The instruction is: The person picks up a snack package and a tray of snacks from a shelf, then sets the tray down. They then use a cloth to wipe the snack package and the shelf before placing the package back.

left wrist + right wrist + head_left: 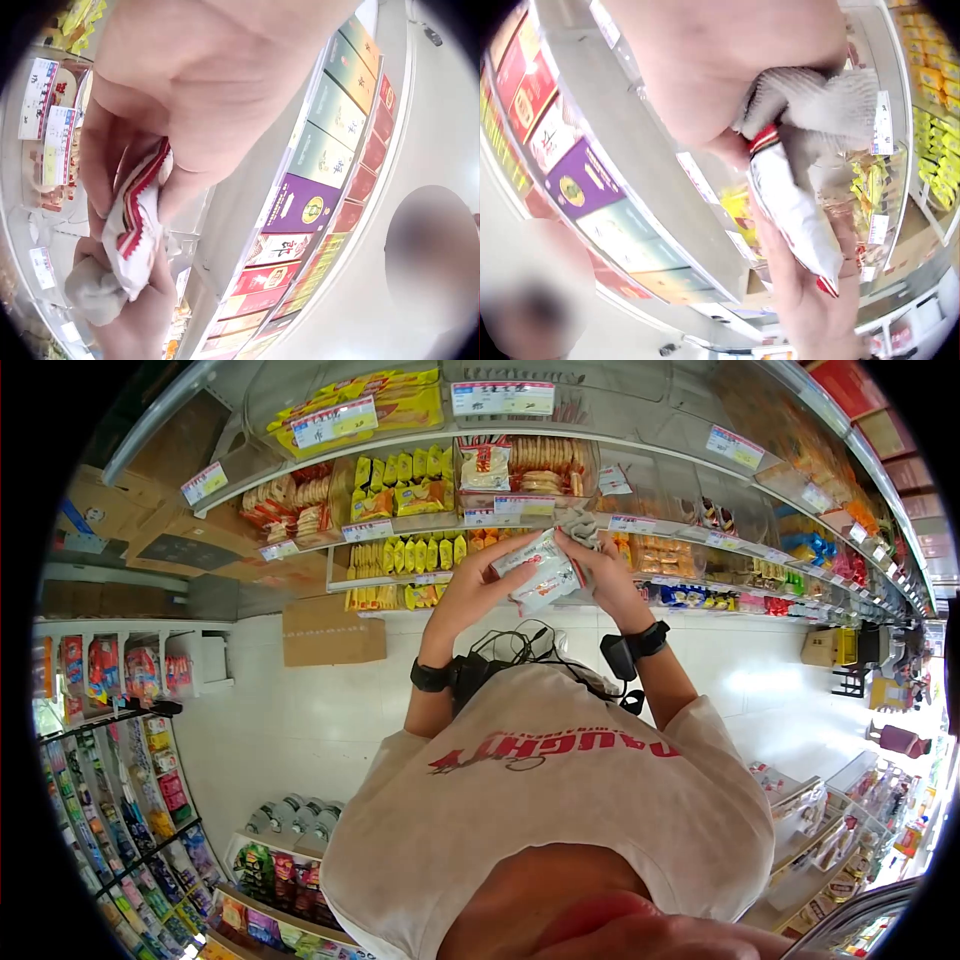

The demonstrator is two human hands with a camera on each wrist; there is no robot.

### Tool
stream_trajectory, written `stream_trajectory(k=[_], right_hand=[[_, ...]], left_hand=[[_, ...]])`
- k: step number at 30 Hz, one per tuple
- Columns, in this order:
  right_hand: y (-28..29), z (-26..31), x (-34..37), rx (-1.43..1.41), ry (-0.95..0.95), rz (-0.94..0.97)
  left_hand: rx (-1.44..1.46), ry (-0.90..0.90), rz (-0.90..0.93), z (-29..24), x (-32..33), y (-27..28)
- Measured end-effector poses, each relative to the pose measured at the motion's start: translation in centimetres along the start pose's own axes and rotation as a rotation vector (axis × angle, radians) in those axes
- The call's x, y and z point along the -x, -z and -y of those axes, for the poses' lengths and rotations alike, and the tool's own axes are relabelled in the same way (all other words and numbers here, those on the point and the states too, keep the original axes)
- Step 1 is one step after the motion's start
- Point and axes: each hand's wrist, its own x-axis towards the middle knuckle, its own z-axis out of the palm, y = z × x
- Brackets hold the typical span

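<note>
Between both hands, in front of the shelves, is a white snack packet (545,572) with red serrated ends and red print. The left hand (487,588) grips one end, its thumb lying across the printed face. At the other end, the right hand (607,575) pinches the packet and also holds a bunched grey ribbed cloth (577,525). In the right wrist view the cloth (817,101) sits in the right palm beside the packet (791,206). The left wrist view shows the packet (139,225) edge-on, with the left fingers curled around its upper end.
Tiered shelves hold clear bins of yellow packets (405,480) and round crackers (545,455), fronted by price tags (500,398). A cardboard box (333,630) stands on the floor at left. Boxed goods (304,202) line an upper shelf. Black cables (530,645) hang at the chest.
</note>
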Motion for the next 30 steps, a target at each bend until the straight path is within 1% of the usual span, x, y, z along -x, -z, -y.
stream_trajectory(k=[2, 3, 4, 6, 7, 9, 10, 11, 12, 13, 14, 15, 16, 18, 19, 21, 22, 23, 24, 25, 27, 28, 30], right_hand=[[0.9, -2.1, -0.9, 0.354, 0.035, -0.004], [0.1, -2.2, -0.7, 0.237, 0.009, -0.055], [-0.7, -2.3, -0.5, 0.118, -0.01, -0.108], [-2.7, -2.1, -0.3, -0.353, -0.022, -0.248], [-3.1, -2.4, 0.1, -0.355, -0.045, -0.213], [-3.3, -2.8, 0.6, -0.356, -0.087, -0.14], [-3.1, -3.6, 0.5, -0.244, -0.029, -0.154], [-2.7, -5.0, 0.5, -0.136, 0.027, -0.169], [-2.7, -5.4, 0.6, -0.028, 0.084, -0.183], [-2.4, -5.3, 0.6, 0.114, 0.202, -0.238], [-2.0, -4.9, 0.8, 0.224, 0.218, -0.267], [-1.8, -4.1, 1.1, 0.334, 0.233, -0.292], [-1.7, -3.2, 1.3, 0.445, 0.249, -0.315], [-3.0, -2.1, 1.7, 0.411, 0.352, -0.337], [-3.4, -1.8, 1.9, 0.393, 0.403, -0.346], [-2.3, -3.0, 1.6, 0.603, 0.565, -0.297], [-2.0, -3.2, 1.4, 0.707, 0.648, -0.27], [-2.2, -3.6, 1.7, 0.7, 0.552, -0.161], [-2.9, -3.1, 1.5, 0.73, 0.647, -0.154], [-3.7, -2.4, 1.6, 0.756, 0.738, -0.154], [-3.1, -1.5, 1.3, 0.818, 0.821, -0.125], [-2.3, -1.4, 0.9, 0.745, 0.76, -0.123], [-0.6, -1.7, 0.1, 0.595, 0.631, -0.119]], left_hand=[[-0.091, -0.121, -0.106, 0.8, 0.4, 0.4], [-0.136, -0.178, -0.159, 1.2, 0.6, 0.5], [-0.036, -0.188, -0.265, 1.4, 0.6, 0.4], [0.16, -0.204, -0.475, 1.3, 0.4, -0.4], [0.212, -0.178, -0.548, 0.2, 0.6, -0.6], [0.225, -0.197, -0.547, 0.8, 0.1, -1.0], [0.231, -0.208, -0.548, 1.0, 0.0, -1.2], [0.273, -0.109, -0.478, 0.9, 0.0, -1.4], [0.038, -0.203, -0.514, 1.2, -0.1, -1.6], [-0.201, -0.3, -0.545, 1.7, -0.4, -1.7], [-0.444, -0.399, -0.573, 2.0, -0.7, -1.8], [-0.566, -0.453, -0.654, 1.1, -0.7, -2.2], [-0.515, -0.445, -0.633, 0.7, -0.8, -2.5], [-0.417, -0.432, -0.59, 0.0, -1.2, -3.2], [-0.391, -0.456, -0.544, -0.5, -1.4, -3.7], [-0.342, -0.509, -0.46, -1.5, -2.0, -4.7], [-0.238, -0.481, -0.432, -1.7, -2.2, -5.1], [-0.134, -0.453, -0.402, -1.7, -2.4, -5.5], [-0.034, -0.424, -0.367, -1.8, -2.6, -5.9], [-0.077, -0.429, -0.381, -1.8, -2.9, -6.1], [0.018, -0.346, -0.332, -2.1, -3.4, -6.6], [0.066, -0.301, -0.305, -2.3, -3.6, -7.0], [-0.078, -0.206, -0.254, -3.4, -3.7, -7.8]])
